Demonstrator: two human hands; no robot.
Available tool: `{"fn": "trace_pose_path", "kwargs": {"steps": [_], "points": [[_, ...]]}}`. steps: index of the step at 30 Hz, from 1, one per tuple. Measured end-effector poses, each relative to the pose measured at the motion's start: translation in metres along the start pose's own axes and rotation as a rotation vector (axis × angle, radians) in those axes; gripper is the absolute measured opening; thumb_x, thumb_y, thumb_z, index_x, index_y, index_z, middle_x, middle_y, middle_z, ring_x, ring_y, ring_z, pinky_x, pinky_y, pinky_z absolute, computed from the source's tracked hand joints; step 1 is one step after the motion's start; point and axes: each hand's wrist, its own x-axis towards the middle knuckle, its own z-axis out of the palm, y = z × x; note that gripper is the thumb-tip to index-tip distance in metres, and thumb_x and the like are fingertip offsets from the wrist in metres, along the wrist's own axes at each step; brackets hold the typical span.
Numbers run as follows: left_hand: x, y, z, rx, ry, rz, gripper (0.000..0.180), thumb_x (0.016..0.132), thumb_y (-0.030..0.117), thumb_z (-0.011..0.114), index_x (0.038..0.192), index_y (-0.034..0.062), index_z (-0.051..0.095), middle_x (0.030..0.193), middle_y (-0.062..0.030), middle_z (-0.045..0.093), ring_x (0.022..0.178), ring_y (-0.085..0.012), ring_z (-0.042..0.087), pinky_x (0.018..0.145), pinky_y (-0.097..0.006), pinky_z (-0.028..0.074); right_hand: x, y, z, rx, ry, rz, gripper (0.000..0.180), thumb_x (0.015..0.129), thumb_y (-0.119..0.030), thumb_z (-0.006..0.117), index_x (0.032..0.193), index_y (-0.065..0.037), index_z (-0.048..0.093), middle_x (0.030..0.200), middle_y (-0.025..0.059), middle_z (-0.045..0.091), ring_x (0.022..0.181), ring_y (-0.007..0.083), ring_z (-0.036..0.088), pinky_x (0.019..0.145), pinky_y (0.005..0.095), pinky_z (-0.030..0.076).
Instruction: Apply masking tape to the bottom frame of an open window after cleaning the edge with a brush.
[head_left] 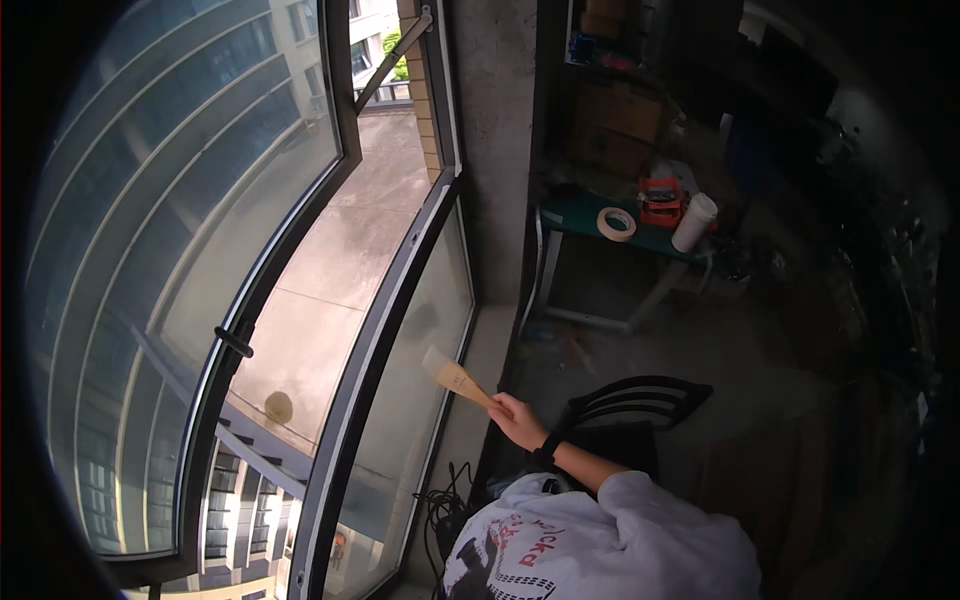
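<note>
My right hand (519,422), with a dark band at the wrist, is closed round the handle of a flat wooden brush (463,384). Pale bristles at the brush's far end point up and left, toward the lower fixed glass pane (405,375). Whether they touch the glass, I cannot tell. Along the pane runs the window frame (352,400). My left hand does not show.
An outward-swung window sash (190,300) with a black handle (234,343) stands at left. Black cables (445,505) lie by the sill. At right are a black chair (640,395) and a green-topped table (575,215) bearing a tape roll (616,224) and a white cup (694,222).
</note>
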Motion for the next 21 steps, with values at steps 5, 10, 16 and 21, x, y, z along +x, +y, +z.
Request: {"fn": "trace_pose_path", "kwargs": {"steps": [5,10,16,21], "points": [[-0.007,0.018,0.026,-0.023,-0.030,-0.026,0.025,0.087,0.016,0.050,0.094,-0.0067,0.057,0.078,-0.0208,0.060,0.064,-0.0281,0.058,0.063,-0.036,0.048,0.004,0.000,-0.027,0.115,0.184,0.080,0.018,0.087,-0.016,0.052,0.096,0.001,0.051,0.073,0.0013,0.053,0.066,0.0084,0.049,0.061,0.0236,0.041],[-0.017,0.035,0.027,0.061,0.016,0.163,0.022,0.089,0.018,0.053,0.093,-0.0027,0.057,0.076,-0.0186,0.060,0.064,-0.0269,0.057,0.061,-0.034,0.047,0.042,-0.015,-0.053,0.541,0.350,0.332,0.010,0.090,-0.017,0.048,0.092,-0.007,0.047,0.060,-0.0010,0.046,0.042,0.0043,0.036,0.037,0.0205,0.027],[-0.035,0.080,0.036,0.001,-0.030,0.002,0.018,0.090,0.012,0.049,0.092,-0.0055,0.053,0.078,-0.0207,0.057,0.071,-0.0302,0.055,0.066,-0.037,0.045,0.159,-0.022,-0.112,0.804,0.478,0.387,0.012,0.089,-0.024,0.050,0.095,-0.013,0.051,0.056,-0.0018,0.043,0.032,0.0067,0.027,0.032,0.0235,0.021],[-0.050,0.071,0.044,0.194,0.117,0.197,0.018,0.090,0.011,0.046,0.082,-0.0053,0.050,0.076,-0.0212,0.052,0.071,-0.0341,0.050,0.068,-0.041,0.040,0.270,0.054,-0.198,0.688,0.440,0.526,0.015,0.088,-0.027,0.052,0.094,-0.014,0.052,0.054,-0.0011,0.041,0.032,0.0075,0.024,0.031,0.0248,0.020]]}}
